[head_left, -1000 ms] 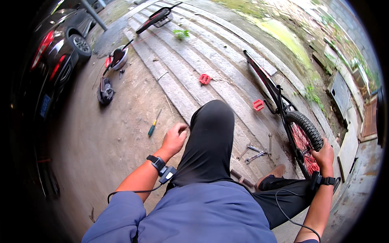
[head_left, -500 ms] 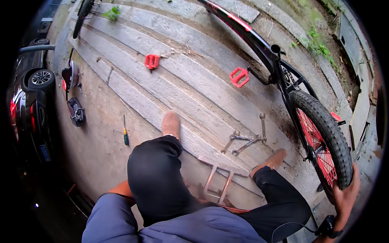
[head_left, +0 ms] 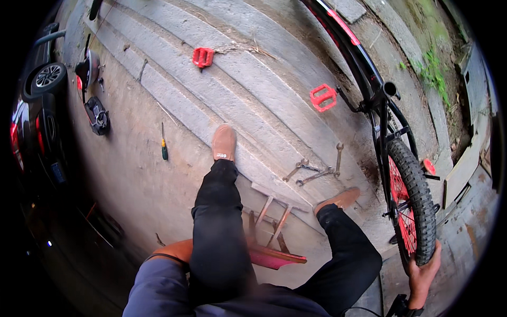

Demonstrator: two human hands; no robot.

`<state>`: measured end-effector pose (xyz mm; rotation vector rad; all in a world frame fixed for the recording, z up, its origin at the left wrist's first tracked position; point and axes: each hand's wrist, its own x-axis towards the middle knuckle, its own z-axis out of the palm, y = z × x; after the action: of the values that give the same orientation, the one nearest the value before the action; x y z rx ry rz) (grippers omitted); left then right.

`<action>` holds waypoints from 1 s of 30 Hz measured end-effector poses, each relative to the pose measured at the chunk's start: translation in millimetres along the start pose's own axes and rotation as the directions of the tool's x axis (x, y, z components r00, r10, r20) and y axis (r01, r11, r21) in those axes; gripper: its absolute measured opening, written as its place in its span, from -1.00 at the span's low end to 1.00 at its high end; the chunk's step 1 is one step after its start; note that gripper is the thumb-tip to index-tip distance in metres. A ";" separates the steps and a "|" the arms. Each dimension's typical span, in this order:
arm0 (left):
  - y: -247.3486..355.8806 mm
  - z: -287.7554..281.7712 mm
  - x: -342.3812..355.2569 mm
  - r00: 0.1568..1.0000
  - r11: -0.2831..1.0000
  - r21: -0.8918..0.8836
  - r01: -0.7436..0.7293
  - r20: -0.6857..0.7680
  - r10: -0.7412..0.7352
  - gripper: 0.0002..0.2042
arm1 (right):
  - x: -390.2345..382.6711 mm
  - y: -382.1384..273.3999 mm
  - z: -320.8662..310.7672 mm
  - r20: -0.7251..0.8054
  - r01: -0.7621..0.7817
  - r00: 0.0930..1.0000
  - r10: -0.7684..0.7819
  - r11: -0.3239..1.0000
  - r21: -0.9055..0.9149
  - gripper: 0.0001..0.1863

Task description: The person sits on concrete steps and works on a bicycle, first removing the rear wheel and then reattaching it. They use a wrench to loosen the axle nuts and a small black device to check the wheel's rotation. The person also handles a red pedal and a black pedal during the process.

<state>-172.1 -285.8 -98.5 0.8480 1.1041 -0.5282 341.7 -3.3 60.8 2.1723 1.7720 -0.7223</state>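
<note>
Currently gripping the knobby black tyre (head_left: 422,201) of the bicycle (head_left: 379,103) with the right hand (head_left: 424,274), at the end nearest the body. Closing in with fingers (head_left: 437,251) spread roughly to the width of the tread, bent along its right edge, and with the thumb toward the opposite edge. Touching just the rubber, well apart from the hub. Unable to follow every fingertip, partly hidden by the tyre. Unable to see the left hand, out of sight past the left leg (head_left: 219,232); cannot tell open from clenched there.

Can see the bicycle stretched along the right side, with red spokes (head_left: 406,232), an open-topped black tube and one red pedal (head_left: 323,98) on its crank. Can make out a loose red pedal (head_left: 203,57) farther left, lying on the stone steps (head_left: 253,100). Can find a cluster of wrenches (head_left: 315,176) just past the right shoe (head_left: 340,199), between both feet and the bicycle. Can spot a screwdriver (head_left: 164,149) with a green and yellow handle on the concrete (head_left: 132,174), left of the left shoe (head_left: 224,141), and a wooden stool (head_left: 277,259) with a reddish top between the legs.
</note>
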 end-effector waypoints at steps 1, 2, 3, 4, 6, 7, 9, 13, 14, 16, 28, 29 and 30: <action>-1.3 3.8 -6.6 1.000 1.000 0.014 -0.006 0.004 0.006 -0.66 | 3.1 -1.7 -2.4 0.006 -0.001 1.000 0.001 1.000 0.002 -0.44; -2.2 7.3 -13.7 1.000 1.000 0.022 -0.016 0.009 0.016 -0.66 | 5.1 -2.4 -5.5 0.009 0.000 1.000 -0.001 1.000 0.004 -0.44; -3.1 14.0 -21.9 1.000 0.999 0.023 -0.025 0.016 0.024 -0.66 | 7.2 -2.9 -9.6 0.012 0.003 1.000 -0.003 1.000 0.005 -0.44; -5.5 15.4 -31.9 0.999 0.999 0.037 -0.027 0.019 0.026 -0.65 | 8.0 -2.2 -8.7 -0.011 0.041 0.999 -0.041 0.999 -0.013 -0.43; -12.3 24.2 -54.2 0.999 0.997 0.057 -0.043 0.033 0.041 -0.64 | 9.7 -9.0 -16.5 0.034 -0.007 0.999 0.007 1.000 -0.023 -0.43; -16.3 27.9 -65.4 0.998 0.996 0.068 -0.051 0.037 0.049 -0.64 | 11.0 -13.4 -21.2 0.056 -0.028 0.998 0.030 0.999 -0.030 -0.43; -28.1 32.5 -93.0 0.996 0.993 0.095 -0.070 0.055 0.064 -0.63 | 9.0 -11.1 -26.7 -0.003 0.059 0.998 -0.059 0.998 -0.024 -0.42; -27.3 13.4 -160.2 0.988 0.977 0.215 0.000 0.153 -0.033 -0.60 | 1.2 -46.7 -71.5 0.031 0.047 0.998 -0.048 0.999 0.022 -0.40; -31.5 10.4 -176.4 0.987 0.977 0.213 0.034 0.147 -0.066 -0.60 | -4.9 -55.7 -85.8 0.009 0.042 0.999 -0.042 0.999 0.014 -0.40; -49.5 14.1 -206.3 0.984 0.976 0.203 0.083 0.138 -0.113 -0.59 | -20.0 -87.2 -119.6 -0.045 0.037 0.998 -0.038 0.999 -0.038 -0.42; -80.2 -44.2 -331.5 0.992 0.961 0.248 0.119 0.016 -0.126 -0.64 | -102.4 -225.5 -285.0 -0.202 0.016 0.979 0.023 0.982 0.187 -0.50; -77.8 -50.4 -338.4 0.988 0.950 0.273 0.150 0.003 -0.157 -0.65 | -103.3 -232.0 -289.9 -0.234 0.048 0.972 0.007 0.972 0.231 -0.52; -72.6 -55.6 -344.0 0.983 0.938 0.296 0.180 -0.010 -0.185 -0.65 | -104.4 -236.4 -294.7 -0.266 0.083 0.964 -0.008 0.959 0.272 -0.53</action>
<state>-387.3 -295.2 184.9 1.0021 1.1092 -0.8714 163.6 106.0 392.4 2.5234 1.9557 -0.7681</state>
